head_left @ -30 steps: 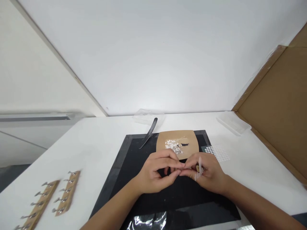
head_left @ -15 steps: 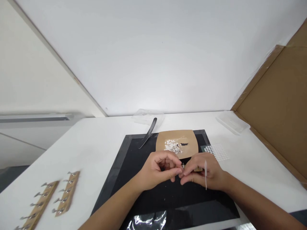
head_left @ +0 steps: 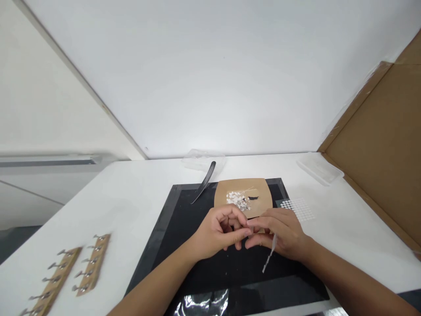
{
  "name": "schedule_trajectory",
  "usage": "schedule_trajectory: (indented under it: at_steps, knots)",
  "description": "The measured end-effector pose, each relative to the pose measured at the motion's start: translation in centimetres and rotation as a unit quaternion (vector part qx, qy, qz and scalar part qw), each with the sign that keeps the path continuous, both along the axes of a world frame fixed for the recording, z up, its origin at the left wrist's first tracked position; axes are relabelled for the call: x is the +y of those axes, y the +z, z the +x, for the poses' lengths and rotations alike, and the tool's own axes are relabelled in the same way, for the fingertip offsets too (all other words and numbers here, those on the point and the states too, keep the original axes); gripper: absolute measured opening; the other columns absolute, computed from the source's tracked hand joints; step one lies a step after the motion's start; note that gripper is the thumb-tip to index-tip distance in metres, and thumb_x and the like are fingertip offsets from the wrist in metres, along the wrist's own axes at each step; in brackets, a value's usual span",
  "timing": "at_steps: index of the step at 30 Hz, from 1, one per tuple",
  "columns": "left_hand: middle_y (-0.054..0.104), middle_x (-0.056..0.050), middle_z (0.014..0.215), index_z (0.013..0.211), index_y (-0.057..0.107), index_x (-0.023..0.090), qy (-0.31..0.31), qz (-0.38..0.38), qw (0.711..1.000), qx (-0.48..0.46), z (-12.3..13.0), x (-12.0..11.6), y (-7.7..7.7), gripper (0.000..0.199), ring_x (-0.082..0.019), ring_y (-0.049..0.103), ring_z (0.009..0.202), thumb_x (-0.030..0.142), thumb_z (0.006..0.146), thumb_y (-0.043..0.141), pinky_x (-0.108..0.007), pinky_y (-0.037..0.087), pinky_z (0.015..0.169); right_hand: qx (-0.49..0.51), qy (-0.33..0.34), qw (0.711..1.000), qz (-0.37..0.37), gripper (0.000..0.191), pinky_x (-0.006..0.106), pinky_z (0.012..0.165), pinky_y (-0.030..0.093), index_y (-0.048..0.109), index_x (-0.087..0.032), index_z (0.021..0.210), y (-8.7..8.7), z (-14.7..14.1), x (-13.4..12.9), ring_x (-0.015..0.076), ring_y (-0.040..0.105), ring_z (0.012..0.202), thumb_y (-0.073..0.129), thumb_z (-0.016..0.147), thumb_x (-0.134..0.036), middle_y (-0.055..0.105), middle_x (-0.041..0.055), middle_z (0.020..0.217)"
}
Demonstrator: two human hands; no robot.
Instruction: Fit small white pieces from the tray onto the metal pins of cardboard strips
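Note:
Above the black mat, my left hand [head_left: 223, 231] is closed, thumb and fingers pinched together against the fingertips of my right hand. Whatever lies between the fingertips is too small and too covered to name. My right hand [head_left: 279, 232] is closed too, its fingers bent toward the left hand. From it a thin, whitish strip [head_left: 270, 255] hangs down and slants left over the mat. Just behind both hands, a brown card [head_left: 263, 206] carries a heap of small white discs [head_left: 237, 199] and a little black scrap [head_left: 253, 198].
Tweezers [head_left: 205, 181] lie across the back edge of the black mat [head_left: 184, 228]. A sheet of white dots [head_left: 299, 208] is at right, with a clear plastic tray [head_left: 320, 169] behind. Two wooden strips with metal pegs [head_left: 94, 265] stand at left. A cardboard wall [head_left: 381, 145] bounds the right.
The whitish strip at my right hand has swung from upright to slanting down-left. My right hand has turned slightly and its fingers reach further over the fingertips. The left hand has barely moved.

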State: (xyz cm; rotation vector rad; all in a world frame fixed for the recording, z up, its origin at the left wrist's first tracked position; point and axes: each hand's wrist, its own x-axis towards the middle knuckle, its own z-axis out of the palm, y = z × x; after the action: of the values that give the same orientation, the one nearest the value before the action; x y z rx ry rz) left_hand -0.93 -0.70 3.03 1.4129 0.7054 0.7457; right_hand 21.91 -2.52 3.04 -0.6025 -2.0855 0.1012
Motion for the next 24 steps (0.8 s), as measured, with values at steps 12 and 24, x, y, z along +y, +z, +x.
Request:
schedule_trajectory:
  at_steps: [12, 24]
  knots:
    - [0.073, -0.005, 0.07, 0.088, 0.067, 0.014, -0.012, 0.176, 0.978, 0.112, -0.7, 0.8, 0.9, 0.022, -0.01, 0.067, 0.054, 0.033, 0.1, 0.066, -0.016, 0.047, 0.046, -0.03, -0.066, 0.997, -0.003, 0.027, 0.026, 0.069, 0.056, 0.071, -0.021, 0.12, -0.8, 0.3, 0.2, 0.0141, 0.072, 0.074, 0.075, 0.1, -0.038, 0.077, 0.0003, 0.083]
    - [0.076, -0.002, 0.086, 0.102, 0.067, 0.019, -0.027, 0.592, 0.735, 0.331, -2.5, 2.3, -0.1, 0.013, -0.015, 0.07, 0.066, 0.02, 0.103, 0.054, -0.025, 0.043, 0.052, -0.095, -0.12, 0.984, -0.093, 0.04, 0.025, 0.062, 0.045, 0.075, -0.019, 0.104, -1.5, 0.0, 0.1, 0.0133, 0.063, 0.068, 0.068, 0.098, -0.059, 0.066, 0.0005, 0.083]
